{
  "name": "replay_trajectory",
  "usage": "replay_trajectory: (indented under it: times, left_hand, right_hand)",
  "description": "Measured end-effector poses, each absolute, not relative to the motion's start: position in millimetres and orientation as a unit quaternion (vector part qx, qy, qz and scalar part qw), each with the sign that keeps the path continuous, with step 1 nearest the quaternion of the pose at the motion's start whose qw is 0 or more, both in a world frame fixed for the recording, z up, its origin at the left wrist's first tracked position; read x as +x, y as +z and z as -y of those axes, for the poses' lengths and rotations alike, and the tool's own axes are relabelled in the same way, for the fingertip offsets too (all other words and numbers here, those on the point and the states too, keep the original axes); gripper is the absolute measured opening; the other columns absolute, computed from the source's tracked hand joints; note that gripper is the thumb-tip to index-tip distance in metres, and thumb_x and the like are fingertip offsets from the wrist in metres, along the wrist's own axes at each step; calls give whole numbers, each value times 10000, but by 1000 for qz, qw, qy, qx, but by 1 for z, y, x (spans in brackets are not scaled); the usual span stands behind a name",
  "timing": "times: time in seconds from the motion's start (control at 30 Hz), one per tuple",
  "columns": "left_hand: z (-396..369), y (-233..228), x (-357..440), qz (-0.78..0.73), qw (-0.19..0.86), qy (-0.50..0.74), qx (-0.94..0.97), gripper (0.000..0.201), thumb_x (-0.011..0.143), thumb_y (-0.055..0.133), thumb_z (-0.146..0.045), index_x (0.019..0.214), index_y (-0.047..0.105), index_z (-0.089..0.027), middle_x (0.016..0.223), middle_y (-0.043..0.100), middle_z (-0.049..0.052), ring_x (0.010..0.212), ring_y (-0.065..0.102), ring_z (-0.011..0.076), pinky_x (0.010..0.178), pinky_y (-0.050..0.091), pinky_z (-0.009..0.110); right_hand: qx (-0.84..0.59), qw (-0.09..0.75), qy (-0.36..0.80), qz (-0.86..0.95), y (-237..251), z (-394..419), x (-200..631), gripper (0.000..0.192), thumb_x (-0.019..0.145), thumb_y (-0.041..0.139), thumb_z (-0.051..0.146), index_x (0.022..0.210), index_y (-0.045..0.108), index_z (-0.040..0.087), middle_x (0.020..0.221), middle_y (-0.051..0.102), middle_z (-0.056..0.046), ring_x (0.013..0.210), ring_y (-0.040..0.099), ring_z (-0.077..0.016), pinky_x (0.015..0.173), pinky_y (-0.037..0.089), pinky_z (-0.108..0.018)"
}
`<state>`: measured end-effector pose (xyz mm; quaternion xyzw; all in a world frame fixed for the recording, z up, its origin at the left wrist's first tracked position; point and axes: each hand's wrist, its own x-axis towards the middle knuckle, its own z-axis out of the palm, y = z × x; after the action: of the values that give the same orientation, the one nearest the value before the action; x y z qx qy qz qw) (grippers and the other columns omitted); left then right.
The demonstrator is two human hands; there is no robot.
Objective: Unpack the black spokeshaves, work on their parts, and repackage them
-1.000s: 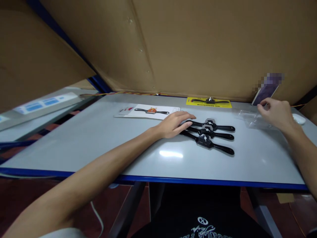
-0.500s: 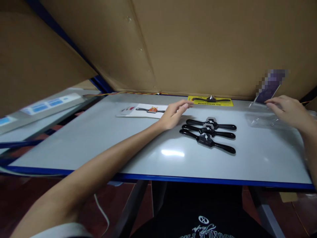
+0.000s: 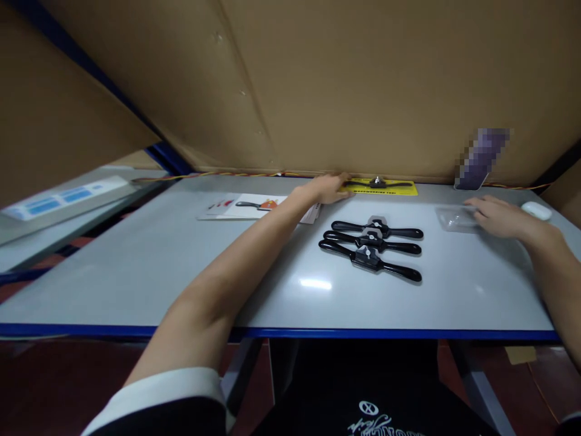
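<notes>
My left hand (image 3: 331, 188) reaches to the back of the table, its thumb and fingers apart around the left end of a yellow card with a packaged spokeshave (image 3: 384, 186). At the right, my right hand (image 3: 497, 216) has its fingers on a clear plastic blister cover (image 3: 456, 219); they look closed on its right end, with some blur. Between the hands lie three black spokeshaves: a rear one (image 3: 406, 232), a middle one (image 3: 403, 247) and a front one (image 3: 399, 270). My left forearm partly covers printed cards (image 3: 218, 209) showing a spokeshave.
A phone-like purple object (image 3: 481, 157) leans against the cardboard wall (image 3: 363, 85). A white rounded case (image 3: 536, 211) lies beyond my right wrist. Wires (image 3: 218, 174) run along the back edge. At the left is a power strip (image 3: 68, 197); a blue edge (image 3: 318, 333) borders the table's front.
My left hand has moved away from me to the yellow card's left end. My right hand has lowered onto the blister cover, uncovering the white case. The view has shifted slightly.
</notes>
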<state>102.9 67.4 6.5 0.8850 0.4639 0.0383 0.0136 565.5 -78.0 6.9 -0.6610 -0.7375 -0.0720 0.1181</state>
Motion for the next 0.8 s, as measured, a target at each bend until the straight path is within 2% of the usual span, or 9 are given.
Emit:
replay_trajectory:
  times: [0.1,0.23,0.33,0.47,0.57,0.67,0.8]
  left_hand:
    - [-63,1,104,-466,-16,47,884,615,1036,528,-494,1549,506,-156,1502,623,184,1358,617,336,1107,484,398]
    - [-51,0,104,-444,-79,43,892,517,1086,422,-418,1538,514,-183,1469,638,181,1321,639,340,1089,500,435]
    - [-48,0,103,-426,-93,32,899,525,1080,426,-386,1567,484,-197,1507,601,183,1342,619,349,1103,490,455]
    - [-61,-5,107,-428,-42,60,901,613,1039,495,-561,1499,534,-157,1510,578,188,1351,607,343,1128,470,420]
    - [-73,-10,113,-436,19,98,894,701,950,601,-653,1414,563,-128,1432,634,198,1322,610,350,1108,475,422]
    - [-77,-13,119,-448,80,119,883,770,882,685,-679,1392,563,-115,1318,702,196,1199,670,344,1022,510,407]
    - [-71,-11,121,-445,56,161,879,568,927,682,-535,1343,642,-150,1310,732,159,1185,682,329,1008,506,398]
  right_hand:
    - [-679,65,-64,729,6,80,552,407,899,537,296,1250,736,240,1126,746,-165,1004,706,-354,884,544,-497]
    - [-713,57,-94,693,9,82,531,472,975,453,319,1366,680,182,1329,680,-239,1141,675,-419,936,523,-585]
    - [-727,73,-123,671,14,82,518,430,987,441,298,1291,713,162,1318,685,-253,1168,656,-441,930,518,-615]
    - [-708,138,-152,676,23,86,502,328,984,503,325,1174,747,213,1279,726,-208,1169,647,-417,936,515,-588]
    - [-703,195,-162,665,25,93,485,250,915,631,395,1075,755,250,1192,773,-155,1113,673,-398,908,529,-561]
    - [-689,236,-150,669,22,98,466,242,900,630,444,1008,757,267,1110,799,-129,1057,706,-378,885,547,-530]
    - [-625,270,-94,727,18,100,449,244,901,546,339,955,773,268,1065,807,-98,1037,742,-346,931,565,-525]
